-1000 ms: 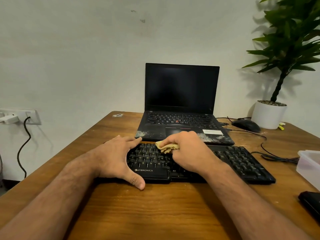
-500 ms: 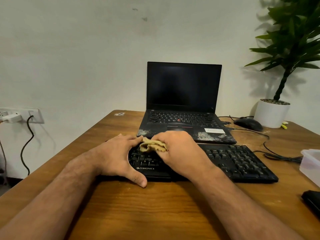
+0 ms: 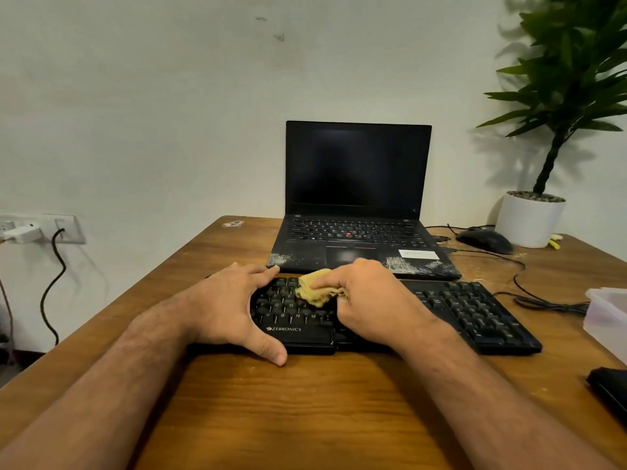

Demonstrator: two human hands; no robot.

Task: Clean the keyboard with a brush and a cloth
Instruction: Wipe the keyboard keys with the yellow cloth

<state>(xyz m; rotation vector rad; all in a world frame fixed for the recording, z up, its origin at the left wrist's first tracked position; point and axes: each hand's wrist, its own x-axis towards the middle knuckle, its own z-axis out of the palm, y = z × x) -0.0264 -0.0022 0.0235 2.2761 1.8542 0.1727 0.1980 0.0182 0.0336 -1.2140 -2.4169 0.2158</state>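
Both hands are working: left hand [image 3: 227,303], fingers straight, is bracing the keyboard [image 3: 468,313]; right hand [image 3: 369,300] is pinching the cloth [image 3: 317,291] on keys btwn them. Pressing hard w/ bunched cloth could pop a keycap.

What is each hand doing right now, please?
Left hand: open, fingers straight, resting on the keyboard.
Right hand: holding the cloth against the keys.
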